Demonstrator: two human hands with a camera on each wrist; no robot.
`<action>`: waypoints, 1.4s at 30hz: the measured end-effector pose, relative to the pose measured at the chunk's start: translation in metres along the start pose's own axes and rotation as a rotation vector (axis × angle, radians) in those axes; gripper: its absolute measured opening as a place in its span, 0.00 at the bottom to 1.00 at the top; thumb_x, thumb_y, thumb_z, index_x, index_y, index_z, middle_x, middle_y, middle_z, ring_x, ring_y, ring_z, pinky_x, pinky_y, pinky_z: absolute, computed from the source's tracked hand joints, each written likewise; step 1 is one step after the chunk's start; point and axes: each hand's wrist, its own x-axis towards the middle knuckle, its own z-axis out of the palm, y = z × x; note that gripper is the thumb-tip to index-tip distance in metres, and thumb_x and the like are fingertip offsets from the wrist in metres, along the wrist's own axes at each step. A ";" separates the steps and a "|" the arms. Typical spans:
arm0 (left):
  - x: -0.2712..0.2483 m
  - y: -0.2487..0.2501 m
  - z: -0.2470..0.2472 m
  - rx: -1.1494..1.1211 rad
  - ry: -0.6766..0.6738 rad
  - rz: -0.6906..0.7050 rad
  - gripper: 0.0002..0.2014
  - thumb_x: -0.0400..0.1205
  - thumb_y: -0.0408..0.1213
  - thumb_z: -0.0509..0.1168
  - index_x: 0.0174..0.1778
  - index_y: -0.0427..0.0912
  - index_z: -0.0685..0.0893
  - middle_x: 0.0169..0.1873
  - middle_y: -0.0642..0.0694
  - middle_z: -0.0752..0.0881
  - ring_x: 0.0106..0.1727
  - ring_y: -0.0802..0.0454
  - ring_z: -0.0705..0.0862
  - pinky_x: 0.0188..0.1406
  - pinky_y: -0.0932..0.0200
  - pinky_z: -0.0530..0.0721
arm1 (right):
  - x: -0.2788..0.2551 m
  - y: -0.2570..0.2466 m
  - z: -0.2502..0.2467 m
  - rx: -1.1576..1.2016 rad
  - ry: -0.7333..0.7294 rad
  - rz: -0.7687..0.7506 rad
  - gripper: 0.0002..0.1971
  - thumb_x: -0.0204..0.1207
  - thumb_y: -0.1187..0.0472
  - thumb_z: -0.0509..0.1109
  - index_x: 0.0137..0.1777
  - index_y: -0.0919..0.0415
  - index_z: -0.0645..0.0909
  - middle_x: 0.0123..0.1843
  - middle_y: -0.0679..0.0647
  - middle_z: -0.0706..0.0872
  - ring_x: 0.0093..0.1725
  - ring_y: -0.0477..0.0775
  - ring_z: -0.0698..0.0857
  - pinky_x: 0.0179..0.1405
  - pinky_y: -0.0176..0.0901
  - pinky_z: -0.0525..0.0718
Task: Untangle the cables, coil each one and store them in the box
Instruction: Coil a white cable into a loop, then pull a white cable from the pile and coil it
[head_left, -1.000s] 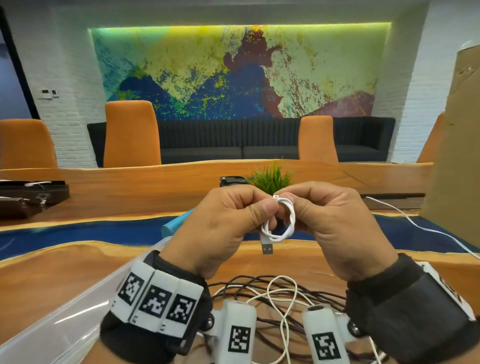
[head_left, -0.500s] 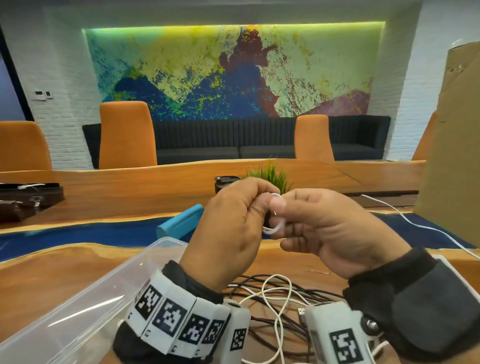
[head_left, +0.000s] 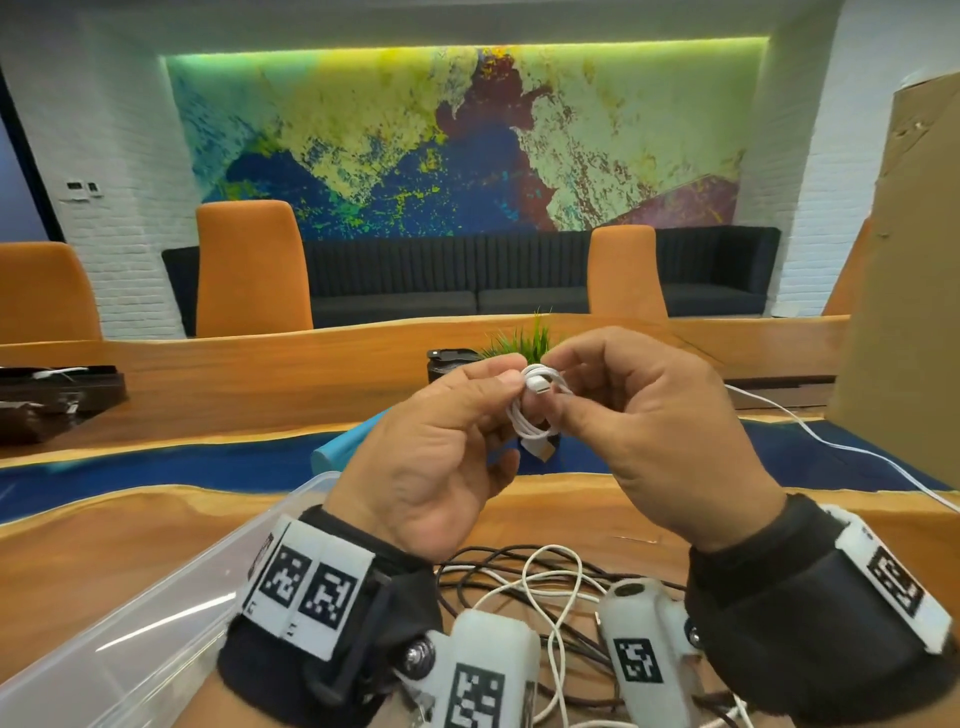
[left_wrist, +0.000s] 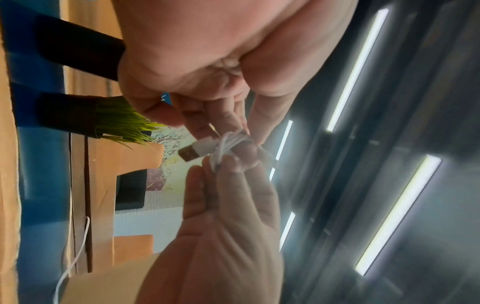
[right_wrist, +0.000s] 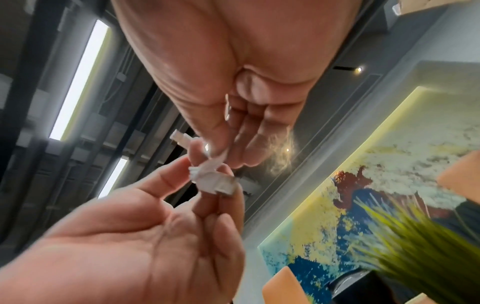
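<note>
head view, two hands (head_left: 519, 441) pinching one coiled white cable (head_left: 535, 410)

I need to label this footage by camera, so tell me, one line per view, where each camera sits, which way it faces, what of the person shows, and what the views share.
Head: worn on the head, facing forward and down; left hand and right hand pinch a coiled white cable above a clear box.
Left wrist: faces along the left hand up to ceiling lights; right hand opposite.
Right wrist: faces along the right hand, mural behind; left hand opposite.
Shared: all show both hands and the cable.
</note>
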 end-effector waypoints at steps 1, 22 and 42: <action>0.000 -0.002 0.002 0.017 0.020 0.021 0.14 0.70 0.39 0.70 0.53 0.45 0.88 0.40 0.45 0.89 0.43 0.49 0.83 0.42 0.54 0.73 | -0.001 0.000 -0.001 -0.003 -0.010 -0.045 0.09 0.76 0.61 0.75 0.55 0.53 0.87 0.46 0.47 0.90 0.48 0.51 0.89 0.45 0.49 0.90; -0.005 0.001 -0.002 1.142 -0.092 0.677 0.06 0.83 0.43 0.70 0.52 0.59 0.83 0.41 0.60 0.89 0.44 0.65 0.86 0.45 0.67 0.84 | 0.002 -0.018 -0.049 -0.062 -0.002 0.253 0.08 0.77 0.63 0.74 0.44 0.71 0.87 0.35 0.62 0.88 0.27 0.46 0.80 0.23 0.37 0.78; -0.020 -0.025 -0.035 1.941 -0.549 0.038 0.06 0.82 0.42 0.69 0.53 0.53 0.89 0.40 0.57 0.84 0.44 0.55 0.82 0.46 0.59 0.80 | -0.115 0.107 -0.177 -0.882 -0.363 0.786 0.09 0.62 0.69 0.83 0.41 0.61 0.89 0.22 0.47 0.86 0.21 0.54 0.85 0.28 0.48 0.87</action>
